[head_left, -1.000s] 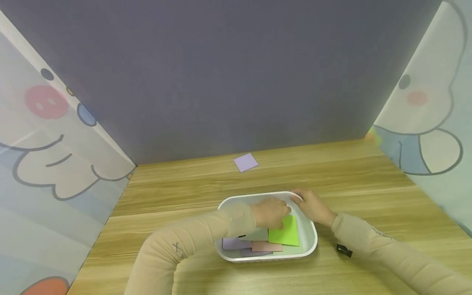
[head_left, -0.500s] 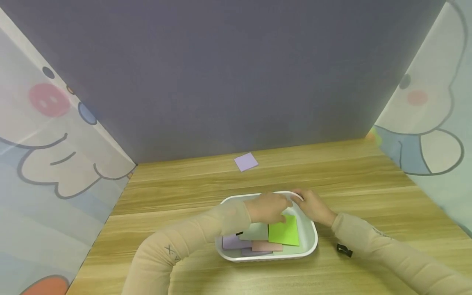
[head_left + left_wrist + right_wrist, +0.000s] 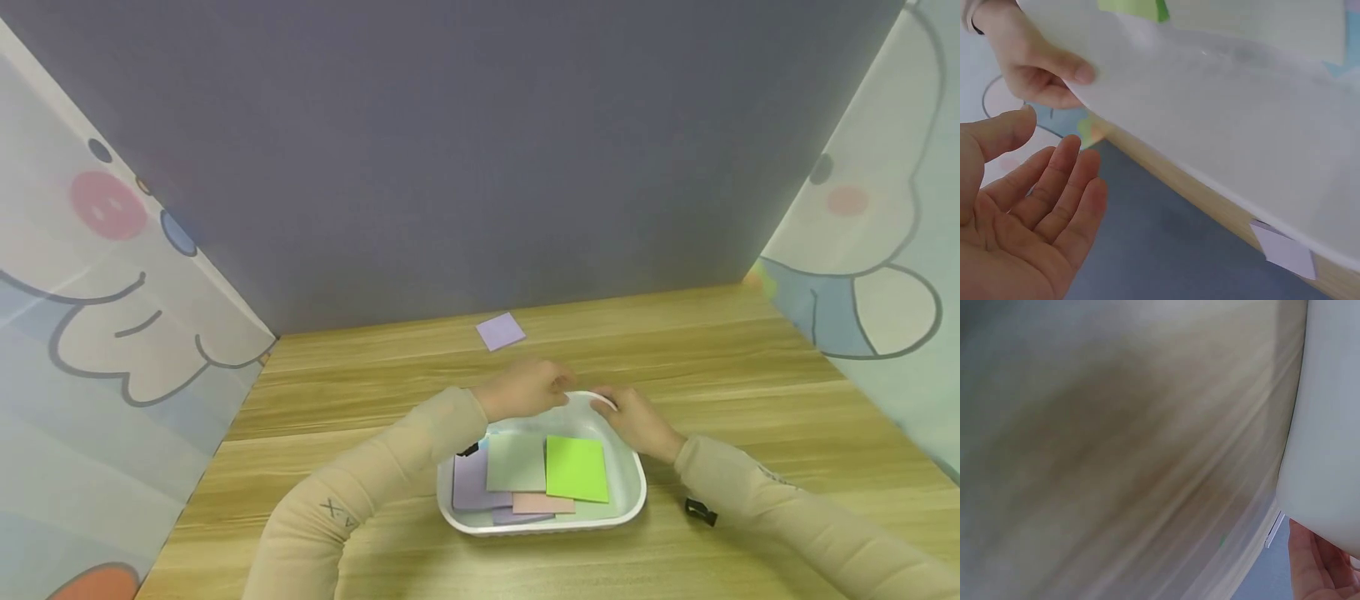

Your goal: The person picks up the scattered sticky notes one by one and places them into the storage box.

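Observation:
A white plastic basin (image 3: 639, 493) stands on the wooden table. Inside it lie a bright green sticky note pad (image 3: 577, 469), a pale grey-green pad (image 3: 517, 463), a purple pad (image 3: 472, 485) and a pink pad (image 3: 543, 503). My right hand (image 3: 637, 423) pinches the basin's far right corner, thumb inside the rim and fingers outside. Over the far rim is my left hand (image 3: 523, 389); the left wrist view shows its palm with nothing in it and the fingers loosely bent. Its sleeve covers the basin's far left corner.
Near the back of the table lies another purple pad (image 3: 501, 331). A dark grey panel (image 3: 480, 167) rises behind the table, with cartoon-print cloth on both sides. A black strap end (image 3: 701, 511) hangs under the right sleeve.
My left hand has lifted from inside the basin and moved back and left to its far rim, uncovering the grey-green and green pads. The right hand has stayed at the corner.

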`<state>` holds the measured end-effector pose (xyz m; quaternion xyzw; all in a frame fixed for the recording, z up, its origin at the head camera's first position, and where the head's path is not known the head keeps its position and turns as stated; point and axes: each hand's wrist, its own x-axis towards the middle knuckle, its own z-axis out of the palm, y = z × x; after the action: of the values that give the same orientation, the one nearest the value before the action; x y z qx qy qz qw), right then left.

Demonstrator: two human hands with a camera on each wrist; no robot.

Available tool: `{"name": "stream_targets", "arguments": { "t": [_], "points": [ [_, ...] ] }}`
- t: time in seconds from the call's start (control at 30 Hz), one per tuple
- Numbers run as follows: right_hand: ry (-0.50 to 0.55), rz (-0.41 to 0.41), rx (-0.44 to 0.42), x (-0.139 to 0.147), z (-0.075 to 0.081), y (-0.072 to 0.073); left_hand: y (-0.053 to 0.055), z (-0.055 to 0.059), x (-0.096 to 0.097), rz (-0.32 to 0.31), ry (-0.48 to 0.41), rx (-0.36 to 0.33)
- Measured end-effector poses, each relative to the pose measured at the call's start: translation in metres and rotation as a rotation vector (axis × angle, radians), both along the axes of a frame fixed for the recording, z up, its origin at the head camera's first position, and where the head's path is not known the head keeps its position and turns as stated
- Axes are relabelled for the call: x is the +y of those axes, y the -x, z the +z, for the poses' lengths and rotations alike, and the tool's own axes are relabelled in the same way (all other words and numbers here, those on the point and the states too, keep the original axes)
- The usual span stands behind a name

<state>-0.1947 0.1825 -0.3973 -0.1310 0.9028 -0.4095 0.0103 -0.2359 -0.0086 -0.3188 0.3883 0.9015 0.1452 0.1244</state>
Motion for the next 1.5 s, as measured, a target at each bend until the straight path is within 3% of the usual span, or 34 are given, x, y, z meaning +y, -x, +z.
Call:
{"name": "stream_targets", "arguments": {
  "t": [0.17,0.4,0.63,0.73,0.87,1.03,1.27,1.5],
  "points": [
    [-0.012,-0.011,0.005,0.0,0.0,0.0,0.01,0.0,-0.01,0.061,-0.04,0.01],
    [-0.053,-0.025,0.012,0.0,0.0,-0.001,0.029,-0.005,-0.025,0.121,-0.129,0.11],
    [-0.061,-0.027,0.015,0.001,0.0,-0.002,0.048,-0.009,-0.037,0.184,-0.189,0.098],
    [-0.055,-0.027,0.023,0.001,-0.001,-0.002,0.054,-0.007,-0.042,0.213,-0.197,0.059],
    [-0.038,-0.022,0.017,0.001,-0.001,-0.003,0.061,-0.005,-0.048,0.252,-0.195,0.01],
    [-0.026,-0.018,0.008,0.001,0.0,-0.003,0.078,-0.009,-0.052,0.27,-0.171,0.031],
    [-0.033,-0.027,0.0,0.0,0.0,-0.003,0.095,-0.012,-0.047,0.336,-0.145,-0.001],
    [-0.039,-0.046,-0.027,-0.002,0.002,-0.003,0.112,-0.008,-0.04,0.322,-0.053,0.009]
  ]
}}
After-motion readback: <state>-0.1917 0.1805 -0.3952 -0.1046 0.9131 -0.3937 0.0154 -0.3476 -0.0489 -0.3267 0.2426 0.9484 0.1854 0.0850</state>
